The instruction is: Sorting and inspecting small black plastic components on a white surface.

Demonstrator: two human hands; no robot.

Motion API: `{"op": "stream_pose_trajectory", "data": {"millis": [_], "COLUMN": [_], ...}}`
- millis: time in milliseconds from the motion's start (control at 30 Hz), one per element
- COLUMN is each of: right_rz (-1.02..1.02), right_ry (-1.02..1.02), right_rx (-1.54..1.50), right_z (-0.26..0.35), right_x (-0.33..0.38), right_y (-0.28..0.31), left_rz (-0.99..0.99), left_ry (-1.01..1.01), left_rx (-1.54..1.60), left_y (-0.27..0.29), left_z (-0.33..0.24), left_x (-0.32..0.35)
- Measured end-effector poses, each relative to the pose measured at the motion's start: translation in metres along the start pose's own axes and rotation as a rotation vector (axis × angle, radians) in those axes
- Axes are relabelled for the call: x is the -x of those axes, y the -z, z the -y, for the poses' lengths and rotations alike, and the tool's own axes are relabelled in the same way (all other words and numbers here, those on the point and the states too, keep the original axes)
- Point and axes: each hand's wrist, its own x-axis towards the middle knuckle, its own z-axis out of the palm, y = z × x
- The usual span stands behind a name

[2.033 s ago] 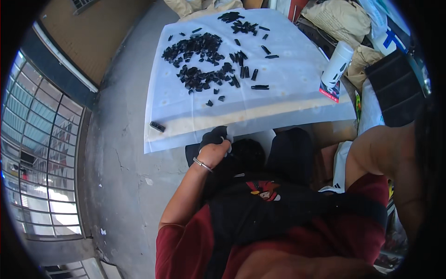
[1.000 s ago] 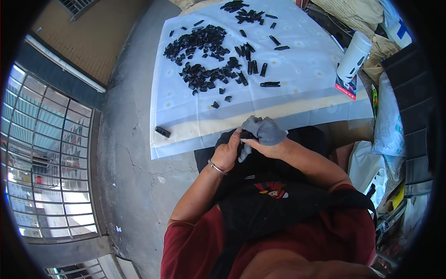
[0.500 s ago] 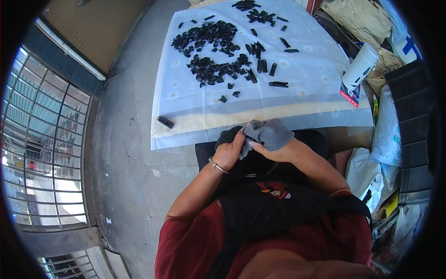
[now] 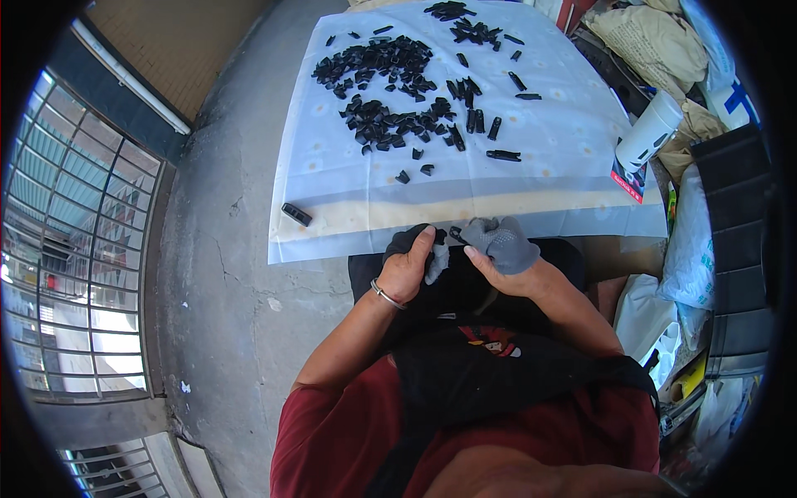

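Observation:
Both my hands are over my lap at the table's front edge, a small gap between them. Closed round a crumpled light-grey cloth (image 4: 437, 264), my left hand (image 4: 408, 264) wears a dark glove that leaves the thumb bare. My right hand (image 4: 505, 253), in a grey dotted glove with bare thumb, pinches a small black plastic piece (image 4: 457, 235) between thumb and fingers. Whether a second piece sits inside my left fist is hidden. Beyond the hands, many black plastic pieces (image 4: 398, 120) lie heaped on the white-covered table (image 4: 365, 178).
One black part (image 4: 296, 215) lies alone near the table's front-left corner. A white cylindrical bottle (image 4: 649, 131) stands at the right edge beside a red-and-dark card (image 4: 628, 184). Bags and cloths (image 4: 652, 46) crowd the right side. A barred window (image 4: 79, 241) is at left.
My hands have come apart, the right shifting rightward with the black piece now showing at its fingertips. The cloth stays with my left hand. My view has shifted slightly.

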Motion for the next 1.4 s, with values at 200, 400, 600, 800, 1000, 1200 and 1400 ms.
{"op": "stream_pose_trajectory", "data": {"millis": [200,400,600,800,1000,1200,1400], "right_rz": [0.066,0.082,-0.02,0.067,-0.075,-0.05,-0.218], "right_ry": [0.088,0.137,0.212,0.028,-0.283,-0.199,-0.187], "right_rx": [0.165,0.286,0.341,0.138,0.503,0.764,0.347], "right_z": [-0.003,0.005,-0.001,-0.009,-0.075,-0.135,-0.102], "right_x": [0.002,0.002,0.008,0.012,-0.02,-0.039,-0.037], "right_y": [0.0,0.005,-0.014,-0.01,0.034,0.025,0.017], "left_rz": [0.086,0.088,-0.134,0.206,-0.185,-0.184,-0.177], "left_ry": [-0.252,-0.336,-0.715,-0.406,-0.718,-0.756,-0.623], "left_rx": [-0.32,-0.597,-0.939,-0.891,-1.328,-1.588,-1.598], "left_y": [-0.005,-0.012,-0.027,-0.01,-0.001,-0.007,-0.005], "left_z": [-0.011,-0.021,-0.01,-0.013,-0.02,-0.017,-0.012], "left_x": [0.003,0.004,0.006,-0.007,-0.063,-0.114,-0.12]}}
